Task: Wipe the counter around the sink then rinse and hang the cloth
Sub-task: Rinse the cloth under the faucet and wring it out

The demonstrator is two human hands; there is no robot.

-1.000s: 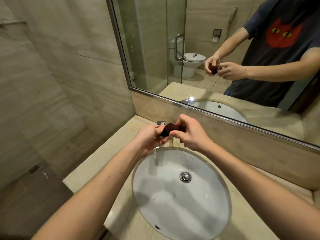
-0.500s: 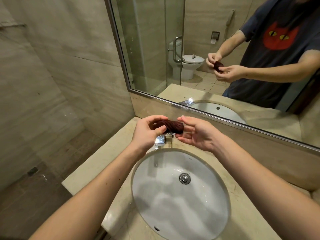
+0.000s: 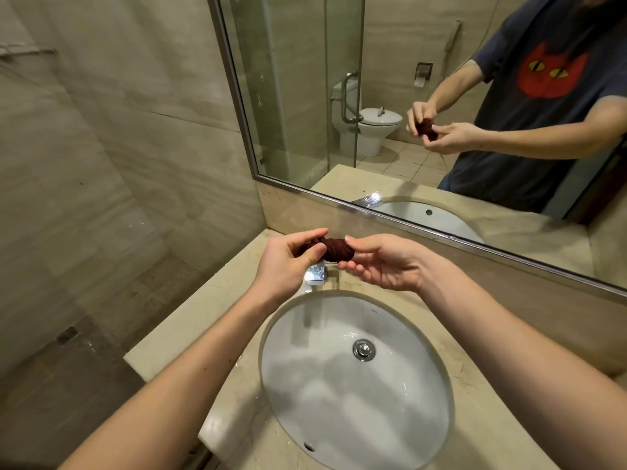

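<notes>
Two hands hold the twisted dark red cloth [image 3: 336, 249] up over the tap [image 3: 315, 274], the left hand [image 3: 285, 262] pinching one end and the right hand [image 3: 383, 262] loosely holding the other, so it could slip free and drip on the table [image 3: 190, 320] beside the sink [image 3: 322, 385].

Both hands, left hand [image 3: 285, 262] & right hand [image 3: 386, 262], hang just above the tap [image 3: 317, 274], each pinching 1 end of the twisted cloth [image 3: 336, 250]. Going straight down from there means hitting the tap. The backsplash [image 3: 305, 215] & mirror [image 3: 305, 96] shut off the far side. The wall [image 3: 135, 147] closes the left, past a narrow strip of counter [image 3: 203, 317]. There's open air over the sink [image 3: 356, 395] bowl, btw the 2 forearms.
</notes>
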